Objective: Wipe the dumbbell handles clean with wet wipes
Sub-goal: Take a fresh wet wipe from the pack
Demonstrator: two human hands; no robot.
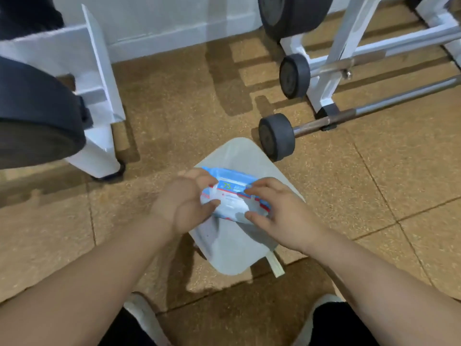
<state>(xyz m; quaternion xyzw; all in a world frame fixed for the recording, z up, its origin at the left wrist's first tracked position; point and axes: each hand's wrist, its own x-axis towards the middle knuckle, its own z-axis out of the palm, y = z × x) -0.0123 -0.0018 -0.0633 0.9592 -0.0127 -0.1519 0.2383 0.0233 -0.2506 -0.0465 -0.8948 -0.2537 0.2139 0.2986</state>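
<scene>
Wet wipes pack (pixel 233 196), blue and white, is held between both hands over a pale grey tray (pixel 237 255) that lies on the brown tiled floor (pixel 174 108). The left hand (pixel 185 198) is curled round the pack's left end, fingers over the top and thumb beneath. The right hand (pixel 277 208) is curled on the right end, fingertips on the printed top face and thumb at the near edge. One dumbbell (pixel 275 136) is noted just beyond the tray's far right corner, its bar running toward the right. A second dumbbell (pixel 294 76) is recorded farther back, against a white rack frame (pixel 331 71). Large dark plates (pixel 37 113) are seen at the left.
</scene>
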